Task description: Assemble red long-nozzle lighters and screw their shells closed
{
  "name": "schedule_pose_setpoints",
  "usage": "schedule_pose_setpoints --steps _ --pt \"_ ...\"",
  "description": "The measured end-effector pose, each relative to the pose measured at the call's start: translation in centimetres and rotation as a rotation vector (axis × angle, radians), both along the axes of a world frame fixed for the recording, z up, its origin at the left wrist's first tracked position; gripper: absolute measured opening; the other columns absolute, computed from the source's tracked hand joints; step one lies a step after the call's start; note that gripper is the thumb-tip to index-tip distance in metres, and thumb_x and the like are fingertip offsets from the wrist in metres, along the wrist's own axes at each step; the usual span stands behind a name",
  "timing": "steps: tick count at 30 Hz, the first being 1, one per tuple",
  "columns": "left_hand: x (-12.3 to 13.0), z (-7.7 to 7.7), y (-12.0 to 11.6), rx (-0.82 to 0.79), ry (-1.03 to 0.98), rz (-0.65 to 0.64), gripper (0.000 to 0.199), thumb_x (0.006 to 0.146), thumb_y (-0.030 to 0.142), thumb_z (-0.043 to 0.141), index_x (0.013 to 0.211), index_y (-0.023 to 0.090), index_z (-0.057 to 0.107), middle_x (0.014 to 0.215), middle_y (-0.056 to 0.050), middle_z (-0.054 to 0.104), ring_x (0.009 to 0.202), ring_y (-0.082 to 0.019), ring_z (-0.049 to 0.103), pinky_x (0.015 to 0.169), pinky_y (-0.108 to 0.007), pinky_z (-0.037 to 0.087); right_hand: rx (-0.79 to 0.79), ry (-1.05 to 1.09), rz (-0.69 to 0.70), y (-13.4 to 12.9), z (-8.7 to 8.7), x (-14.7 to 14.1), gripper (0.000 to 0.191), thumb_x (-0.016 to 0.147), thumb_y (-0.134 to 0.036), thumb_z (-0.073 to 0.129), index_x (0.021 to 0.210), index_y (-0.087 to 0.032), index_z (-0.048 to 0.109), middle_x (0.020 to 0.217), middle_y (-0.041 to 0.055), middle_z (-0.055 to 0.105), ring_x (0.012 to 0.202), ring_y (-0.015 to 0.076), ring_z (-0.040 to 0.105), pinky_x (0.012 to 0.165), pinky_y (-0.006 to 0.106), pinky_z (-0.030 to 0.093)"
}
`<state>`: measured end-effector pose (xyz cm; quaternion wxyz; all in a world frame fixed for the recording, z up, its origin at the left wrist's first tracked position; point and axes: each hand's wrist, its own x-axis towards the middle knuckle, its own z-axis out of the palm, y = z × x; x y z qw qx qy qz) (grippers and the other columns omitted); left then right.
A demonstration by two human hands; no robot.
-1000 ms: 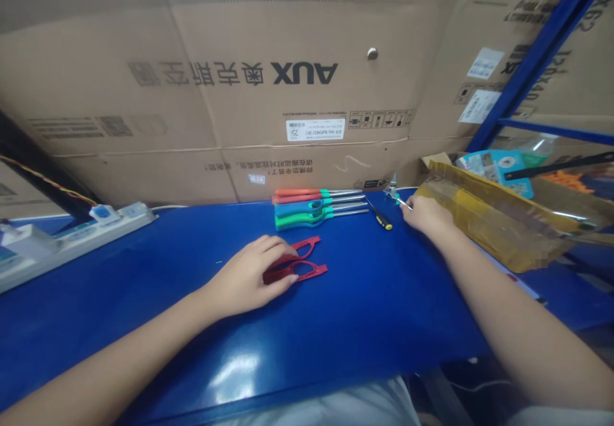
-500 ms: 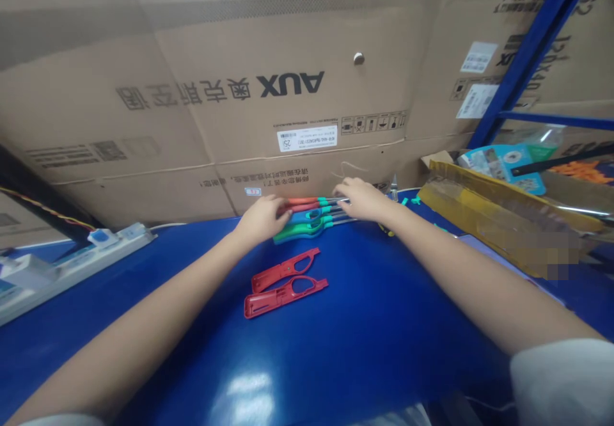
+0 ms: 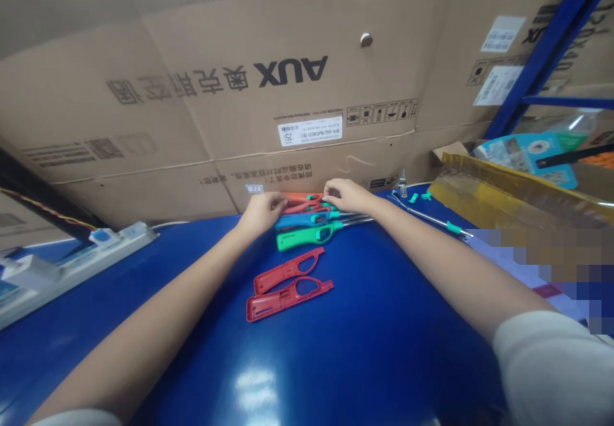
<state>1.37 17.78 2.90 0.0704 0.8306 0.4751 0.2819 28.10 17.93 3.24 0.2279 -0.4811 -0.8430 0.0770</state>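
Observation:
Several long-reach lighters lie side by side by the cardboard wall: an orange lighter [image 3: 300, 196], a red lighter [image 3: 303, 207], a blue lighter [image 3: 296, 221] and a green lighter [image 3: 295, 240], with green triggers and metal rods. My left hand [image 3: 263, 212] has its fingers closed at the handle ends of the red and orange ones, seemingly on the red lighter. At their trigger end, my right hand [image 3: 343, 194] is curled with thumb and fingertips together; what it pinches is hidden. Nearer me, two red lighter shell halves [image 3: 288, 271] [image 3: 288, 298] lie with their insides up.
On the left runs a white power strip [image 3: 81, 269]. Right of my right hand are a small glue-like tube [image 3: 403, 184], green bits [image 3: 426, 194] and a loose metal rod [image 3: 432, 218]. A yellow-taped carton [image 3: 518, 202] and a blue frame post [image 3: 547, 61] stand farther right.
My right hand has moved left from the metal rods to the trigger end of the lighters. The green and blue lighters lie more uncovered, and the view has shifted slightly.

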Motion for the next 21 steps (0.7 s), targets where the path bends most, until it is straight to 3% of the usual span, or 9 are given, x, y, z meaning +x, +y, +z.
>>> schedule_pose_setpoints --steps 4,7,9,11,14,19,21 --pt "0.4 0.9 -1.7 0.080 -0.005 -0.073 0.039 0.095 0.048 0.053 0.102 0.017 0.075 0.105 -0.011 0.074 0.100 -0.027 0.065 0.096 -0.041 0.049 -0.092 -0.019 0.065 -1.1 1.1 0.4 0.028 0.091 -0.039 0.064 0.109 -0.018 0.067 0.112 0.0107 0.068 0.101 0.0210 0.063 0.089 0.033 0.048" --pt "0.5 1.6 -2.9 0.072 0.102 -0.308 0.050 0.087 0.058 0.065 0.119 0.021 0.071 0.113 -0.010 0.070 0.109 -0.028 0.061 0.101 -0.043 0.047 -0.225 -0.094 0.141 -2.1 2.0 1.2 0.062 0.071 -0.054 0.082 0.123 -0.024 0.065 0.124 0.0093 0.067 0.110 0.0253 0.064 0.093 0.036 0.051" --pt "0.5 1.8 -3.4 0.071 0.195 -0.440 0.059 0.084 0.060 0.069 0.128 0.020 0.067 0.120 -0.012 0.066 0.111 -0.029 0.060 0.101 -0.044 0.047 -0.311 -0.167 0.162 -2.7 2.4 1.7 0.081 0.063 -0.053 0.086 0.134 -0.026 0.059 0.135 0.0103 0.062 0.121 0.0292 0.060 0.099 0.040 0.050" --pt "0.5 1.7 -3.7 0.088 0.258 -0.465 0.061 0.084 0.059 0.069 0.130 0.019 0.066 0.122 -0.014 0.063 0.112 -0.030 0.059 0.101 -0.045 0.047 -0.360 -0.224 0.170 -3.0 2.7 2.0 0.089 0.063 -0.050 0.087 0.141 -0.026 0.052 0.144 0.0115 0.056 0.129 0.0310 0.055 0.104 0.042 0.047" --pt "0.6 1.6 -3.8 0.113 0.324 -0.441 0.057 0.086 0.057 0.068 0.129 0.019 0.067 0.118 -0.015 0.063 0.111 -0.031 0.060 0.099 -0.046 0.048 -0.300 -0.245 0.189 -3.1 2.8 2.1 0.080 0.067 -0.045 0.085 0.138 -0.025 0.053 0.137 0.0107 0.059 0.122 0.0282 0.059 0.099 0.038 0.049" --pt "0.6 1.7 -3.7 0.186 0.380 -0.380 0.046 0.092 0.051 0.062 0.118 0.015 0.072 0.115 -0.016 0.067 0.106 -0.031 0.063 0.095 -0.046 0.050 -0.109 -0.259 0.214 -2.7 2.2 1.5 0.032 0.079 -0.037 0.077 0.106 -0.022 0.067 0.112 0.0072 0.064 0.098 0.0215 0.062 0.084 0.031 0.047" --pt "0.5 1.7 -3.5 0.214 0.381 -0.374 0.044 0.093 0.050 0.061 0.118 0.016 0.071 0.118 -0.015 0.068 0.107 -0.031 0.064 0.095 -0.046 0.051 -0.076 -0.257 0.199 -2.5 1.8 1.2 0.022 0.083 -0.037 0.074 0.097 -0.022 0.067 0.107 0.0060 0.066 0.093 0.0200 0.062 0.078 0.029 0.044"
